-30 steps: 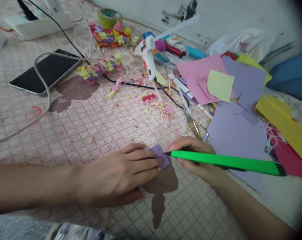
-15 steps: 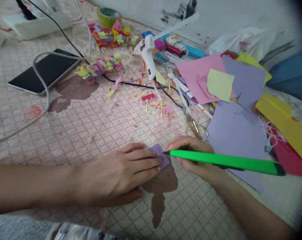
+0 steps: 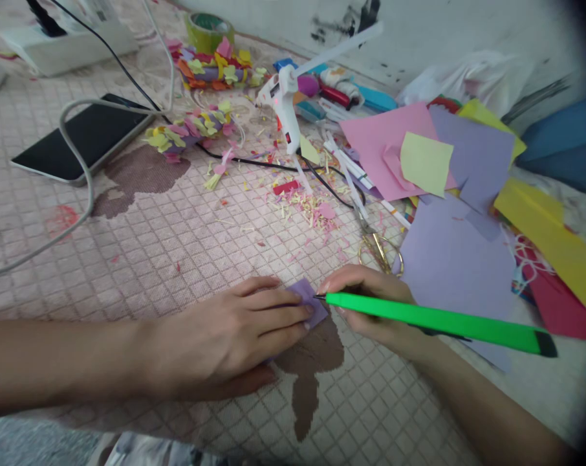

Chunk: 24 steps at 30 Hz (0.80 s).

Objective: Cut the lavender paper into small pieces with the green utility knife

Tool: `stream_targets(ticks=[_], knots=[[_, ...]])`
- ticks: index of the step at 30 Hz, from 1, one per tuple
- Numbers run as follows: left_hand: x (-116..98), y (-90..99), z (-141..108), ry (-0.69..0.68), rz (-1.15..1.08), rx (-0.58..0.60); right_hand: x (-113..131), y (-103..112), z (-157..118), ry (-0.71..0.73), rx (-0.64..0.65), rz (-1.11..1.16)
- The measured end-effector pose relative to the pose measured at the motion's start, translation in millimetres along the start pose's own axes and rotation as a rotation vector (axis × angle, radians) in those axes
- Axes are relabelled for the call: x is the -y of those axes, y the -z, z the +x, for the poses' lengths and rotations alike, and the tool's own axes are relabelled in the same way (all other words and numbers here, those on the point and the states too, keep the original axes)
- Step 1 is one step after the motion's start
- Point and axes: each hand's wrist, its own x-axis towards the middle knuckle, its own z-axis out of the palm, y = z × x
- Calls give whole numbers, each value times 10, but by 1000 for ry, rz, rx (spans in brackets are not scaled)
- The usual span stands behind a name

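Observation:
A small purple piece of paper (image 3: 317, 315) lies on the patterned cloth, pressed down by my left hand (image 3: 244, 330). The fingers of that hand are stretched out flat across it, hiding much of the sheet. My right hand (image 3: 370, 291) grips a bright green pen (image 3: 433, 315) near its dark tip. That tip meets the right part of the purple paper, and the pen's barrel slants out to the right over my wrist. Just beyond my right hand lie gold-handled scissors (image 3: 378, 249).
A white glue gun (image 3: 286, 107) stands among paper scraps, its black cord trailing across the cloth. Coloured paper sheets (image 3: 458, 252) spread at the right. Flower-covered rings (image 3: 191, 133), a tablet (image 3: 84, 139), green tape (image 3: 208, 32) and a power strip (image 3: 70, 48) occupy the back left.
The far end of the green pen has dipped slightly, while its tip stays on the purple paper. My left hand keeps its place; the view has shifted a little.

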Motion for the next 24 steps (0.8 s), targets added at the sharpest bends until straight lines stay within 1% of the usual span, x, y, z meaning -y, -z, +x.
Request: stream_targets(ticks=[2,6,14,24], knots=[[2,1,-1,-2,-4,1,-27,-8,-31,-26,-18,41],[4,17,-4,-7,-5,7,-59,-40,-74,-58,-118,69],[20,28,8,-15,-16,7,-10,-83,-54,-24,-111,7],[14,34,10,-16,-15,16,41,-68,-14,-30,-123,14]])
